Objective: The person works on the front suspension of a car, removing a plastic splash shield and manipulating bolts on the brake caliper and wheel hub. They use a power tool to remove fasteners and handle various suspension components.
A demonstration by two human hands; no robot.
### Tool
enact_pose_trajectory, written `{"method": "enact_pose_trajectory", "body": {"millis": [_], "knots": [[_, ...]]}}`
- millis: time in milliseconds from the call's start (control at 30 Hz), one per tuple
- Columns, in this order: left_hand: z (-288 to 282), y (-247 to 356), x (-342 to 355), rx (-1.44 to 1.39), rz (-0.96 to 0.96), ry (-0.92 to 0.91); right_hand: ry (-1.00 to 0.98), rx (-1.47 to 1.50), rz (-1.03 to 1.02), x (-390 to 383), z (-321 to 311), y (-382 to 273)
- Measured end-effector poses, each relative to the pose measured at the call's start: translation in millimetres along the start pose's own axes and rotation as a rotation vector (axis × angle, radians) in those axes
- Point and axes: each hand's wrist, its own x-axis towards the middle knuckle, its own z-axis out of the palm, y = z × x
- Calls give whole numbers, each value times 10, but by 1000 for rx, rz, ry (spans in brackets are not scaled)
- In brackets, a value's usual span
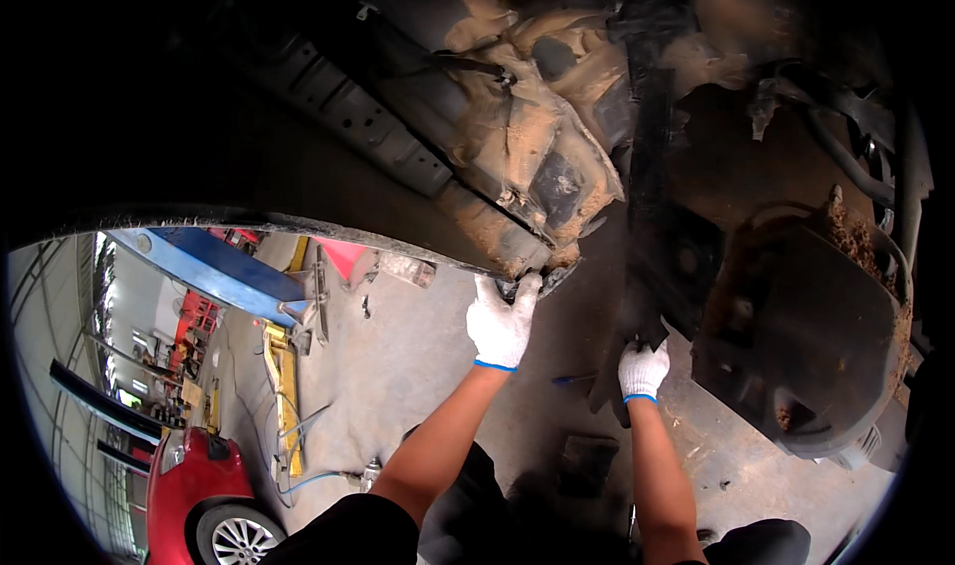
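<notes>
1. Centrally, the left hand [500, 328] touches the mud-stained underbody edge [524, 251]; I cannot tell whether it grips.
2. Right of centre, the right hand [645, 371] clasps a dark strip [648, 217] running toward the frame's top.

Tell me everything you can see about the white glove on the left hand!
The glove is white and looks like knitted cloth, with a blue band at the wrist. It covers the left hand, while the forearm below is bare. It points upward, two fingers spread apart, their tips at the lower corner of a dusty panel. I can't tell how firmly they grip.
</notes>
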Motion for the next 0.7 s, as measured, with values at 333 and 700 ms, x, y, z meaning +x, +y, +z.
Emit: {"method": "enact_pose_trajectory", "body": {"millis": [333,700], "knots": [[85,57,-28,68,-41,7,105,765,112,138,34,47],[77,-67,18,42,17,4,142,799,100,101,118,-76]]}}
